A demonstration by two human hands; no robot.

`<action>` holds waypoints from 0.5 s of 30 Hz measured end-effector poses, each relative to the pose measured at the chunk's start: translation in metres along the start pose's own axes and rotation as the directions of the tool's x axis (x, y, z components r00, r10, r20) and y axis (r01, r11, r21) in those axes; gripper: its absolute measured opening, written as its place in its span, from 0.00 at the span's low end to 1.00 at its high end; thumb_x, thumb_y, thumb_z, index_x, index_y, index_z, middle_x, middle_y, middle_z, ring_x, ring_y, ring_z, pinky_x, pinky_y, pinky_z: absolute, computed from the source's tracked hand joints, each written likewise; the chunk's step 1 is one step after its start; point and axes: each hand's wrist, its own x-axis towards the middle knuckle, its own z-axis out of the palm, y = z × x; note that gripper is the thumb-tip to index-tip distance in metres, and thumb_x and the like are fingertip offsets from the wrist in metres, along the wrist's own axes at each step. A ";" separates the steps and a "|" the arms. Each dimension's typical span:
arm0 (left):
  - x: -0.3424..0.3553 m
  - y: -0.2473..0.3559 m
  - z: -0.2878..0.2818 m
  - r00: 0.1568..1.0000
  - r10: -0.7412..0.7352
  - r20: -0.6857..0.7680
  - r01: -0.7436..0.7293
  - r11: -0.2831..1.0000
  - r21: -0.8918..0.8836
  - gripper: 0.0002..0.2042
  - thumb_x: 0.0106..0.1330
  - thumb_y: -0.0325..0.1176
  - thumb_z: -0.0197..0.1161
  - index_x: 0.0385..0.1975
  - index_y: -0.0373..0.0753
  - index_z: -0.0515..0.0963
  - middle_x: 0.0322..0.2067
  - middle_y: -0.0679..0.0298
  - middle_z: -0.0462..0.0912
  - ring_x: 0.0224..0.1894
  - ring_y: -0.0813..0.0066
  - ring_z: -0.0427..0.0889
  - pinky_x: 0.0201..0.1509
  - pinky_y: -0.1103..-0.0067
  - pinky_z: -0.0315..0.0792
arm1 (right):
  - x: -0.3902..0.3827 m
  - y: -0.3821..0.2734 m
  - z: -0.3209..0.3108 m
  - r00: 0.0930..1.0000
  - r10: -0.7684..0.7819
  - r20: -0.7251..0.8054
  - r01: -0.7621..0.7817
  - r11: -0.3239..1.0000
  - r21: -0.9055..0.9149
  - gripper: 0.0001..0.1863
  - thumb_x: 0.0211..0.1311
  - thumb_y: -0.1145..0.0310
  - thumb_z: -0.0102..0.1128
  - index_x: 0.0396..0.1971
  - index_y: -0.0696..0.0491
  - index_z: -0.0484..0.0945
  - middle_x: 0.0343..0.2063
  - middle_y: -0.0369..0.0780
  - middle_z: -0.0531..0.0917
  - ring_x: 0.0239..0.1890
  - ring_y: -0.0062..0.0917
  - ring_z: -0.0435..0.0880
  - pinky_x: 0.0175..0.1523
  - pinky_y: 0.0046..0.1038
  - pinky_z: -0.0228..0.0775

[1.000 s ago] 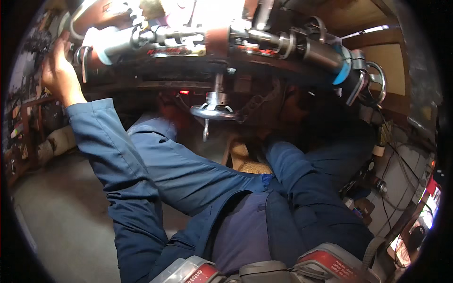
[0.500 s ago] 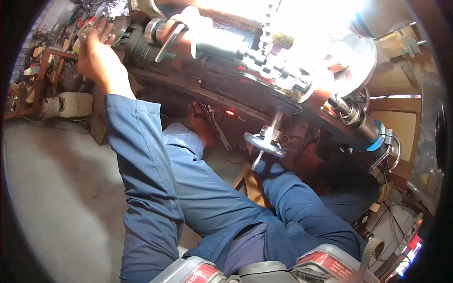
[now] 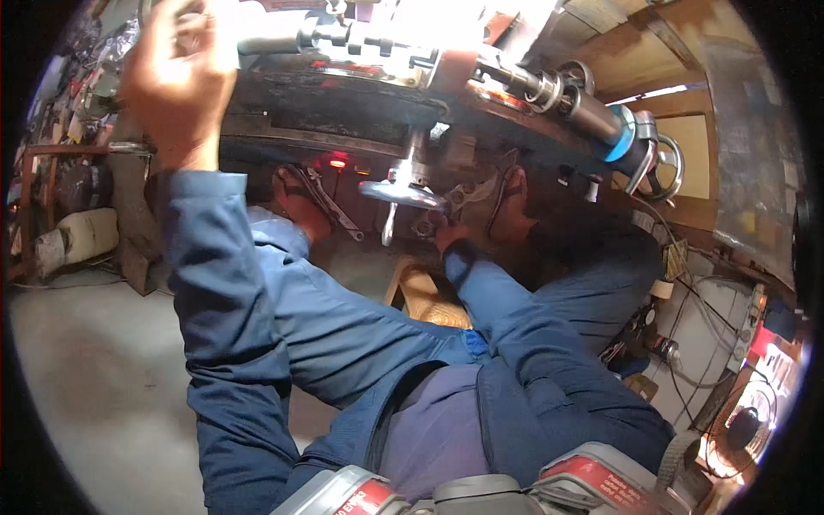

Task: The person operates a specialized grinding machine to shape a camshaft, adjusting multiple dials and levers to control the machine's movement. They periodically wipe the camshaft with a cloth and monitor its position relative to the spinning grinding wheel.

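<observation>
Two bare hands are at a machine, both in blue sleeves. The left hand point(image 3: 176, 81) is raised high and washed out by glare and blur; its fingers look bent, but whether they close on anything cannot be told. Just to the right of those fingers, a stepped metal shaft point(image 3: 365, 41) runs along the top of a dark machine beam point(image 3: 335, 99).

The right hand point(image 3: 452, 233) is low, beside the rim of a shiny handwheel point(image 3: 399, 194), which lies just above and to the left of its fingers. These are small and dim in shadow, so one cannot tell if they are together, apart or clamped on the rim.

Left of the right fingers, beyond the handwheel, a long wrench point(image 3: 333, 209) slants next to a foot. Below them is a tan wooden piece point(image 3: 433, 302). Well to their upper right, a cylinder point(image 3: 592, 120) wears a blue band.
</observation>
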 end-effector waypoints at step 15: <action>-0.001 -0.010 -0.041 0.919 -0.294 -0.263 0.265 0.954 -0.139 0.08 0.62 0.32 0.66 0.34 0.33 0.82 0.28 0.62 0.85 0.26 0.78 0.81 0.31 0.82 0.75 | -0.010 -0.049 -0.084 0.950 -0.268 -0.160 0.174 0.881 -0.440 0.15 0.58 0.59 0.58 0.30 0.56 0.84 0.31 0.49 0.85 0.37 0.44 0.85 0.42 0.43 0.77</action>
